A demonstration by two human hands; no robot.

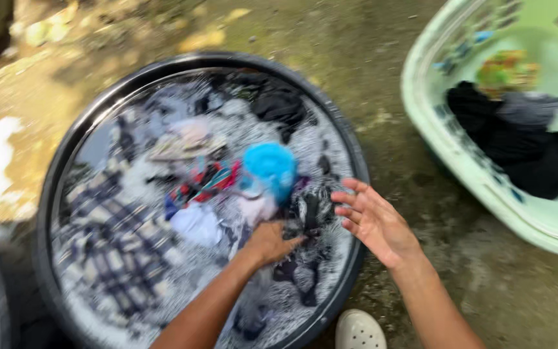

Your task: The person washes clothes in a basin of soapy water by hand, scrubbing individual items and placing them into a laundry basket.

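- Down in the head view, a black-and-white patterned garment (308, 216) lies wet and bunched in the suds at the right side of a round black wash tub (66, 152), near the rim closest to the person.
- The left hand (271, 242) reaches in from below and its fingers close on the lower left edge of that garment, grasping the soaked cloth; the picture is blurred, so the exact hold is hard to read.
- The right hand (372, 220) hovers over the tub's right rim, palm turned inward and fingers spread, holding nothing, just beside the garment.
- Soapy foam covers most of the water; the tub is packed with laundry, leaving little free surface.
- A bright blue cloth (269, 169) sits near the centre, just above the garment, with a red striped piece (205, 181) to its left.
- A blue-and-white plaid cloth (108, 242) fills the left part, and dark clothes (279, 103) lie at the far rim.
- Right of the tub, bare wet concrete ground (414, 161) gives open room between it and a pale green laundry basket (431, 129).
- Black clothing (524, 148) and a grey piece (527, 106) lie inside that basket, well apart from both hands.
- A white shoe (358, 329) stands on the ground just below the tub's near rim, between the two forearms.
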